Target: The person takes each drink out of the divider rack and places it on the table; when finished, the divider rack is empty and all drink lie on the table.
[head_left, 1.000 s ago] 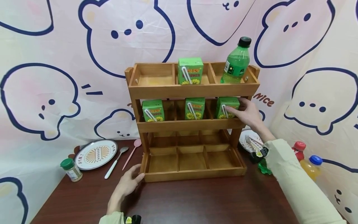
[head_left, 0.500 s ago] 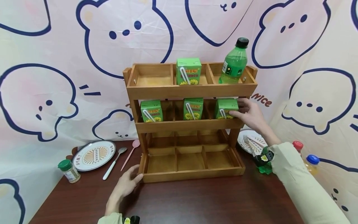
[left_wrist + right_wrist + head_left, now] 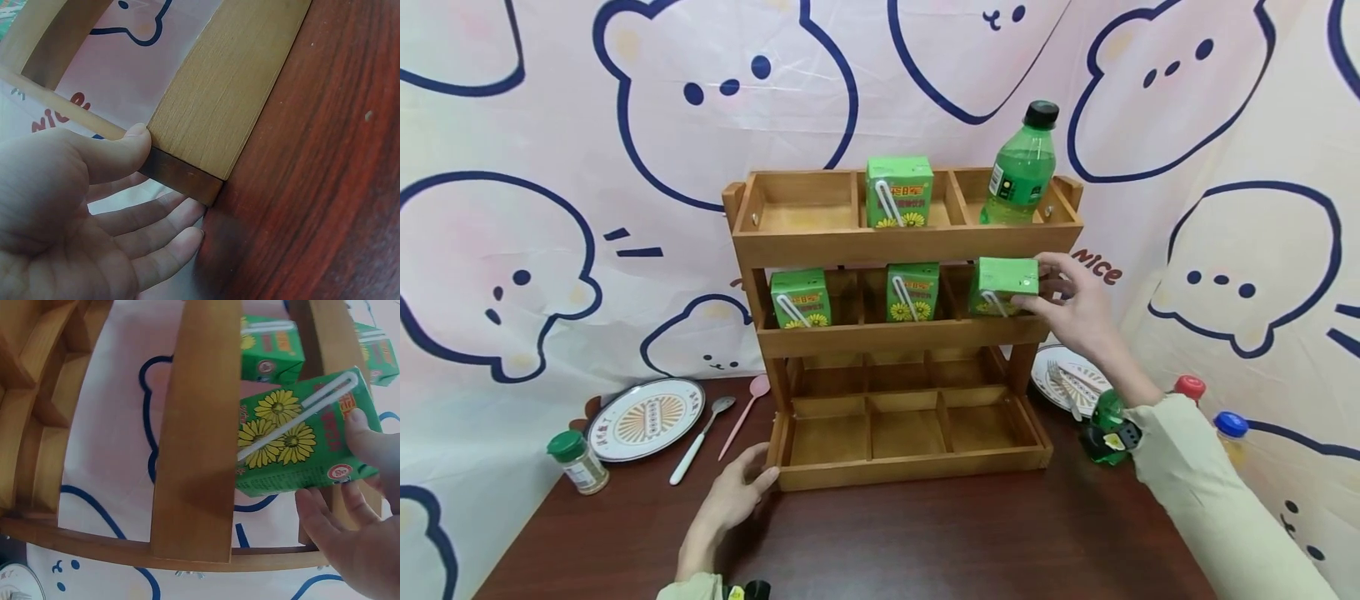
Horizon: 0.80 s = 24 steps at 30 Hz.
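My right hand [image 3: 1071, 304] grips a green drink carton [image 3: 1004, 283] at the right end of the middle tier of a wooden rack [image 3: 917, 335]. The carton tips forward, its top face showing, with a white straw on its front. In the right wrist view, the thumb lies on the front of this drink carton [image 3: 300, 434] and the fingers are at its side. My left hand [image 3: 733, 497] holds the rack's lower left corner. In the left wrist view, the thumb touches the rim of the wooden rack [image 3: 225, 81], with the fingers by its end.
Two more cartons stand on the middle tier, one left [image 3: 801, 298], one centre [image 3: 913, 292]. A carton [image 3: 898, 192] and a green bottle [image 3: 1021, 171] occupy the top tier. Plates [image 3: 646, 419], spoons [image 3: 703, 437], a seasoning jar [image 3: 577, 462] and capped bottles [image 3: 1231, 427] flank the rack.
The right carton has tipped forward in my right hand, showing more of its top. My left hand stays at the rack's corner. The head view has shifted slightly.
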Available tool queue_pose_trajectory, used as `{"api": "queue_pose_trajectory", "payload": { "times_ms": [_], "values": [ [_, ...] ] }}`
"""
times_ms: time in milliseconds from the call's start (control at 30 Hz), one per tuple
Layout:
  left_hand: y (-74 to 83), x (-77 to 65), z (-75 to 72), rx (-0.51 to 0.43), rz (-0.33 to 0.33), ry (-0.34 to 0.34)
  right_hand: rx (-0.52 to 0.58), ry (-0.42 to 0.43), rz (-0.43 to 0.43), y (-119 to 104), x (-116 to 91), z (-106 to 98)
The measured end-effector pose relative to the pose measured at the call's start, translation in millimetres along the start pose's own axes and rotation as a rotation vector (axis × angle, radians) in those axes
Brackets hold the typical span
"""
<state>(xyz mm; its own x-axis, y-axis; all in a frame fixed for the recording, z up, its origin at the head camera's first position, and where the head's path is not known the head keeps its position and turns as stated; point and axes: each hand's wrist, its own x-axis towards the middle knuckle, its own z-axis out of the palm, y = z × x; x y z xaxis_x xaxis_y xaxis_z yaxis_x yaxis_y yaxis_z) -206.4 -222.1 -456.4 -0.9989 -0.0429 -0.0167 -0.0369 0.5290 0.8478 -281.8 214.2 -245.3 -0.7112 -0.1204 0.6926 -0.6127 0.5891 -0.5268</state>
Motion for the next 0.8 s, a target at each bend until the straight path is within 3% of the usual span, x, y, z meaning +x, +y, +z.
{"api": "queue_pose_trajectory", "payload": {
  "times_ms": [133, 267, 433, 600, 800],
  "values": [
    [0.4, 0.0, -0.3, -0.002, 0.001, -0.003, 0.075, 0.036, 0.063, -5, -5, -8],
    [0.0, 0.2, -0.6, -0.003, -0.005, -0.009, 0.089, 0.013, 0.093, -11, -16, -18],
    [-0.3, -0.1, -0.9, 0.002, -0.008, -0.014, 0.101, -0.02, 0.038, -12, -34, -25],
    [-0.4, 0.7, -0.6, 0.008, -0.005, -0.017, 0.106, -0.041, 0.034, -2, -55, -25],
    [-1.0, 0.8, -0.8, 0.019, -0.001, -0.017, 0.016, -0.069, 0.141, 20, -87, -22]
  ]
}}
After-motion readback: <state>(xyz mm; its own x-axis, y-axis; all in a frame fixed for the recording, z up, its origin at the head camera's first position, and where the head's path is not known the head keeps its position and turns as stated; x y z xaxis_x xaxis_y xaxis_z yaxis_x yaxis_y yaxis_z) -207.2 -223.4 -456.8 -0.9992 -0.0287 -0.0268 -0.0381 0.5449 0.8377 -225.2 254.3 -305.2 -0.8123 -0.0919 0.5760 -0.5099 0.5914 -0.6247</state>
